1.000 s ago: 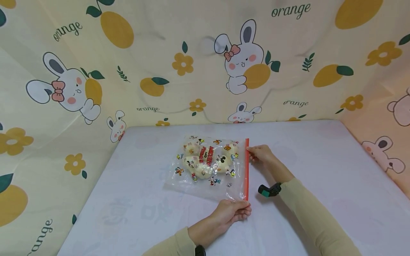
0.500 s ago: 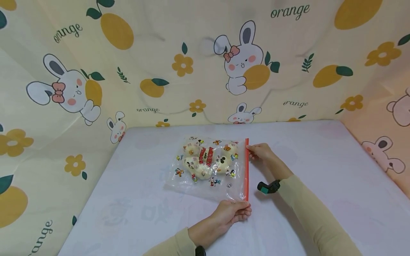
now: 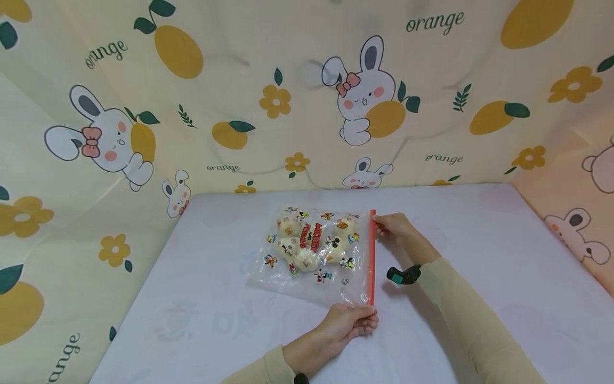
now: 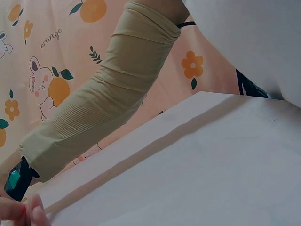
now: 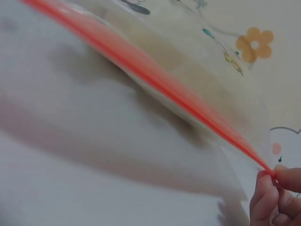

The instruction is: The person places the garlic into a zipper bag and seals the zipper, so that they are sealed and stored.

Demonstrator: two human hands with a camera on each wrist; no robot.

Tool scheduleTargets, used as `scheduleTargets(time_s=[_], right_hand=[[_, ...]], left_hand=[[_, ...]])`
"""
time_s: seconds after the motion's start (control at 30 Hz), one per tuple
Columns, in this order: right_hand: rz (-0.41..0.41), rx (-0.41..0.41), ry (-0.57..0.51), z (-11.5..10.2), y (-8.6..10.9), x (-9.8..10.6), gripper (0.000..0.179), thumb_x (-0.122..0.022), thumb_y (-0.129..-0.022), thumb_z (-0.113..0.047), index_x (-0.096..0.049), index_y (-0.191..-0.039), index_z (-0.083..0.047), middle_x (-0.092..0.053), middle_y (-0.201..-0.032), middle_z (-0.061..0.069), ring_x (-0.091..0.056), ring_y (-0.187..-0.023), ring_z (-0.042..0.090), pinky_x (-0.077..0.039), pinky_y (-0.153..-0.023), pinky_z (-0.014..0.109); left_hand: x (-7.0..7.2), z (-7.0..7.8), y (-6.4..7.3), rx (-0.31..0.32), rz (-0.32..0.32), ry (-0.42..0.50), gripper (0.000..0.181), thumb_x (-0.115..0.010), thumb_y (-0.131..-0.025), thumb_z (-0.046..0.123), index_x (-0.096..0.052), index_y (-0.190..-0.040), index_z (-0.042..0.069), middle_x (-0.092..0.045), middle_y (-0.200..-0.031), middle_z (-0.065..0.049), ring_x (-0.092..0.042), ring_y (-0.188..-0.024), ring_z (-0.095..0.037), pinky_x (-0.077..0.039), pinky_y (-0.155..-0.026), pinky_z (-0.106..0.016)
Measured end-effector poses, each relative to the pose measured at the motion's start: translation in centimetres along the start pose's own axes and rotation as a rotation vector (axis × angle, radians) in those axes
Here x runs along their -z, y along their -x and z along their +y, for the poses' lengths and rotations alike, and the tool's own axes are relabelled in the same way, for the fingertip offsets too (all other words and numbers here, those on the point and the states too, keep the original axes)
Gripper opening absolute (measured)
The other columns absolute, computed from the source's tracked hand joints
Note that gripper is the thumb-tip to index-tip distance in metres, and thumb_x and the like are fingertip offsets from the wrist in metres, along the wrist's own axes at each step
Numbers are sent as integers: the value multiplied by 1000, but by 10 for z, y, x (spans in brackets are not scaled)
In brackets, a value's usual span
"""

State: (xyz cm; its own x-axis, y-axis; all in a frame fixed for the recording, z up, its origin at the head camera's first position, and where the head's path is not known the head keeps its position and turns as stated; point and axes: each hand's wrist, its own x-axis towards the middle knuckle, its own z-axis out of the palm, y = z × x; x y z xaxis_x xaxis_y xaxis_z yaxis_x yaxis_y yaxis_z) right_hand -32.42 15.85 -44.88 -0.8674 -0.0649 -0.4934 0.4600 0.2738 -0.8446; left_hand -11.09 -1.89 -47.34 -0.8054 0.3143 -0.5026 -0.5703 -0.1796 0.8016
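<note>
A clear zip bag (image 3: pixel 283 282) printed with cartoon figures and red lettering holds several pale round things (image 3: pixel 307 260). Its red zip strip (image 3: pixel 372 256) runs along the right edge. At the strip's near end, my left hand (image 3: pixel 336 328) pinches the corner between thumb and fingers. My right hand (image 3: pixel 398 229) pinches the far end of the strip. In the right wrist view the red strip stretches taut and slanting to the right hand's fingertips (image 5: pixel 263 193). Only the left hand's fingertips (image 4: pixel 37 212) show in the left wrist view.
A white-covered table (image 3: pixel 192 266) lies beneath the bag. Behind it hangs a cream cloth (image 3: pixel 288 80) printed with rabbits and oranges, continuing down both sides. A black wrist camera with a green patch (image 3: pixel 403 275) sits by the right sleeve.
The whole head view has shifted slightly downward in the picture. Both hands keep their pinch at the two ends of the strip, and the bag stays in place.
</note>
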Motion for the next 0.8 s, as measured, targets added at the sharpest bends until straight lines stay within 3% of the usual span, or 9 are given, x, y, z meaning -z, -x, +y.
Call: scheduleTargets(time_s=[0.17,0.4,0.8], right_hand=[[9,4,-6,0,-5,5,27,-53,-99,-28,-57,-107,-2,-53,-62,-9,-49,-58,3,-41,-59,15],[15,-25,-14,4,-7,10,26,-55,-98,-32,-59,-100,-6,-56,-62,-10,-51,-57,2,-42,-58,15],[-5,-36,62,6,0,28,38,-55,-98,-32,-56,-122,-3,-57,-68,-10,-51,-65,3,-44,-62,14]], left_hand=[[-2,0,3,-8,-7,-4,26,-62,-92,12,-67,-107,-8,-66,-68,6,-63,-65,-2,-53,-64,-13],[-8,3,9,56,-15,14,24,-64,-92,14,-68,-107,-4,-68,-73,4,-64,-69,-2,-55,-70,-15],[-41,0,-4,67,-22,53,22,-64,-91,14,-69,-106,-2,-67,-74,3,-64,-71,-3,-55,-72,-16]])
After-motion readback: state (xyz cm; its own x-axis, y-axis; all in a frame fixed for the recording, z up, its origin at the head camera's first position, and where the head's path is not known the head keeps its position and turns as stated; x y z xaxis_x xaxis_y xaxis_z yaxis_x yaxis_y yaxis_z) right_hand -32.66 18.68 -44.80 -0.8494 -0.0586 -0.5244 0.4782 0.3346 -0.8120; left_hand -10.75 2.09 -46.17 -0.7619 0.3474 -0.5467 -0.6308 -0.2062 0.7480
